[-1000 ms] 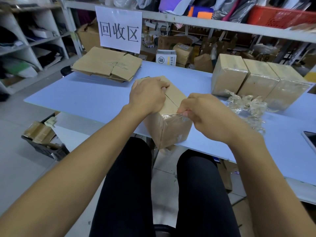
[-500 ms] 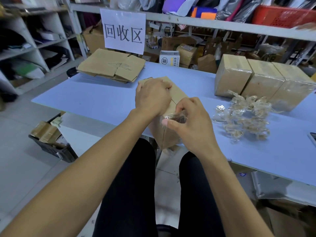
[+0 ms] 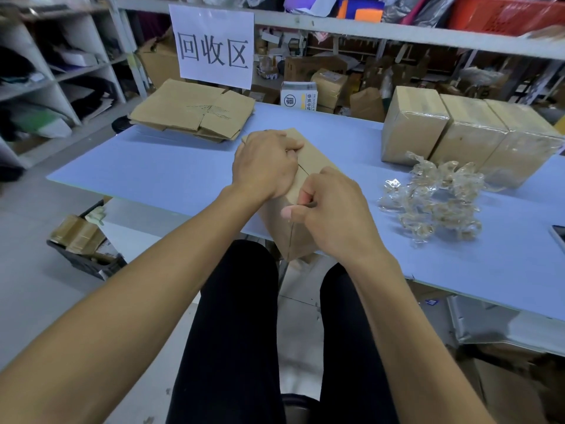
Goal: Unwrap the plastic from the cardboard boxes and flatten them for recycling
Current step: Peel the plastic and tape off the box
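Box (image 3: 301,231) sits at the table's (image 3: 171,172) near edge, left hand (image 3: 264,165) curled over its top, right hand (image 3: 331,214) pinching wrap at its near corner, with loose plastic (image 3: 434,200) and three wrapped boxes (image 3: 467,136) to the right, flattened cardboard (image 3: 192,110) far left.

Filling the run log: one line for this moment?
step: unwrapping | left hand: holds box top | right hand: pinches wrap at near edge | queue: three wrapped boxes | done: flattened stack
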